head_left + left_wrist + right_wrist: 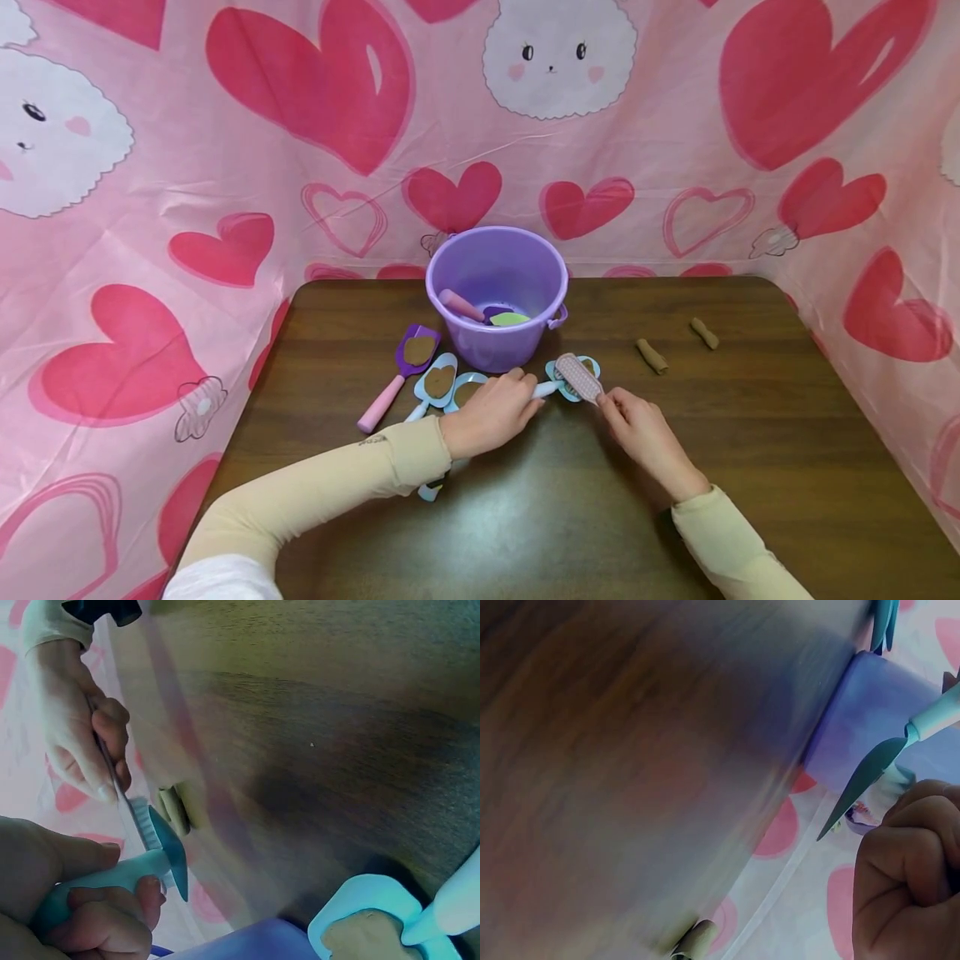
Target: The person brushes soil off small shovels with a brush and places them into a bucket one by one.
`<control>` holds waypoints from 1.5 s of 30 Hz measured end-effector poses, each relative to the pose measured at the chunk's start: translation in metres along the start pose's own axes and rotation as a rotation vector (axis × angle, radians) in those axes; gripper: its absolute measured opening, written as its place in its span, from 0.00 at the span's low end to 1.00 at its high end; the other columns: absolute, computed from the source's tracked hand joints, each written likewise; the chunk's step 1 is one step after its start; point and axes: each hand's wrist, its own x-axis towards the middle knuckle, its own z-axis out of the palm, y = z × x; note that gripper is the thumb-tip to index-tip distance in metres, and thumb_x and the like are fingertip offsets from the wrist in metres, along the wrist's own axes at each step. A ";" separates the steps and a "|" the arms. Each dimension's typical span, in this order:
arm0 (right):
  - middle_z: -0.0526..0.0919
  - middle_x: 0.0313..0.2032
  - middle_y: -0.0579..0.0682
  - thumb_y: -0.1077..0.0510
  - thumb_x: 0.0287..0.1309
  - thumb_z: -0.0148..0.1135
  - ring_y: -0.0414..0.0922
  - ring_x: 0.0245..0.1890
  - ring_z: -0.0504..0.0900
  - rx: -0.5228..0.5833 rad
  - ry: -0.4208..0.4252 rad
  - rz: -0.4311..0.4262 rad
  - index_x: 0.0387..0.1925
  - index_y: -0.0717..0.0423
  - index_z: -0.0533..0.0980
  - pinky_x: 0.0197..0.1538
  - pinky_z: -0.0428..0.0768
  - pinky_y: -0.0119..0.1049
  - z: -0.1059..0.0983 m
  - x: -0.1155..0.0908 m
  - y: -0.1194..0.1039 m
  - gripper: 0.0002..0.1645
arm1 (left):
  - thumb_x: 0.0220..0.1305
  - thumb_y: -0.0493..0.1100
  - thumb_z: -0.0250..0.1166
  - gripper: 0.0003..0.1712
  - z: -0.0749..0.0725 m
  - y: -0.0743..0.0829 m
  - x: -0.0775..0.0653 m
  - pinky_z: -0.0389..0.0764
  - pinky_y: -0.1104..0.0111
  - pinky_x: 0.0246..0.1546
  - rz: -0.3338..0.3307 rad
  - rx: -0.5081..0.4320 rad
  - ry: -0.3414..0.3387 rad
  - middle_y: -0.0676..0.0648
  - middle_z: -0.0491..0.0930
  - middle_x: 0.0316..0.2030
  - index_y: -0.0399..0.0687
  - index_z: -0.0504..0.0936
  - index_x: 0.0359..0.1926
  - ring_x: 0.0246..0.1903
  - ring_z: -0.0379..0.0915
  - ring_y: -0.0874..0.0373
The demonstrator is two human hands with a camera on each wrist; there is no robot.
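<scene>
My left hand (491,412) grips the pale blue handle of a toy shovel (551,389), holding its wavy-edged light blue head out to the right. Brown dough-like material shows at that head's right edge. A pale pink brush (577,377) is pinched by its handle in my right hand (645,433). In the left wrist view, the brush's light bristles (142,817) lie against the face of the shovel head (171,851). The shovel head is partly hidden behind the brush in the head view.
Behind the hands stands a purple bucket (495,346) holding a pink-handled tool (461,305) and a green piece (510,319). Left of it lie a purple shovel (408,354) and light blue scoops (450,367) bearing brown patches. Two brown rolls (651,357) lie to the right.
</scene>
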 end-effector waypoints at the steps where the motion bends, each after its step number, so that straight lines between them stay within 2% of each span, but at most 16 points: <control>1: 0.68 0.14 0.42 0.50 0.67 0.50 0.39 0.14 0.66 -0.005 0.012 -0.002 0.25 0.55 0.73 0.20 0.66 0.32 0.000 0.000 -0.001 0.18 | 0.65 0.47 0.58 0.12 0.000 0.000 0.000 0.72 0.68 0.19 0.004 0.002 0.004 0.50 0.68 0.24 0.46 0.72 0.28 0.22 0.71 0.56; 5: 0.68 0.15 0.43 0.50 0.68 0.49 0.40 0.14 0.65 -0.019 0.048 -0.005 0.24 0.56 0.73 0.20 0.65 0.33 0.001 0.001 -0.002 0.19 | 0.64 0.46 0.60 0.11 0.001 0.001 -0.001 0.74 0.67 0.20 0.015 0.005 0.021 0.49 0.69 0.24 0.45 0.73 0.29 0.22 0.72 0.55; 14: 0.69 0.15 0.44 0.50 0.68 0.48 0.41 0.15 0.66 -0.028 0.091 0.006 0.22 0.55 0.72 0.23 0.65 0.35 0.002 0.004 -0.001 0.20 | 0.66 0.46 0.58 0.11 -0.001 0.000 -0.001 0.73 0.67 0.20 0.012 -0.006 0.009 0.48 0.69 0.25 0.44 0.74 0.30 0.22 0.72 0.55; 23: 0.68 0.14 0.39 0.49 0.68 0.48 0.36 0.13 0.66 0.008 0.006 -0.070 0.23 0.52 0.72 0.19 0.66 0.31 0.001 0.001 -0.005 0.18 | 0.64 0.46 0.59 0.10 0.001 0.001 0.000 0.73 0.67 0.20 0.018 -0.014 0.026 0.49 0.69 0.24 0.45 0.74 0.29 0.22 0.72 0.55; 30: 0.67 0.16 0.43 0.49 0.67 0.50 0.40 0.16 0.64 -0.040 0.078 -0.035 0.25 0.55 0.74 0.22 0.64 0.34 -0.002 0.003 -0.006 0.19 | 0.65 0.46 0.59 0.10 -0.003 0.001 0.001 0.71 0.69 0.19 0.021 -0.049 0.038 0.50 0.67 0.23 0.46 0.74 0.29 0.21 0.70 0.56; 38: 0.68 0.16 0.44 0.50 0.67 0.50 0.42 0.17 0.65 -0.037 0.098 0.012 0.25 0.56 0.75 0.24 0.65 0.36 -0.002 0.005 -0.009 0.19 | 0.66 0.46 0.58 0.10 -0.004 0.001 -0.001 0.74 0.67 0.20 0.022 -0.016 0.037 0.49 0.69 0.25 0.45 0.74 0.31 0.21 0.72 0.55; 45: 0.68 0.16 0.45 0.51 0.67 0.50 0.43 0.16 0.65 -0.037 0.119 0.032 0.22 0.54 0.72 0.23 0.65 0.36 0.003 0.008 -0.009 0.18 | 0.67 0.47 0.56 0.11 0.001 -0.001 -0.003 0.73 0.67 0.19 0.013 0.004 0.041 0.48 0.69 0.25 0.44 0.74 0.32 0.21 0.72 0.54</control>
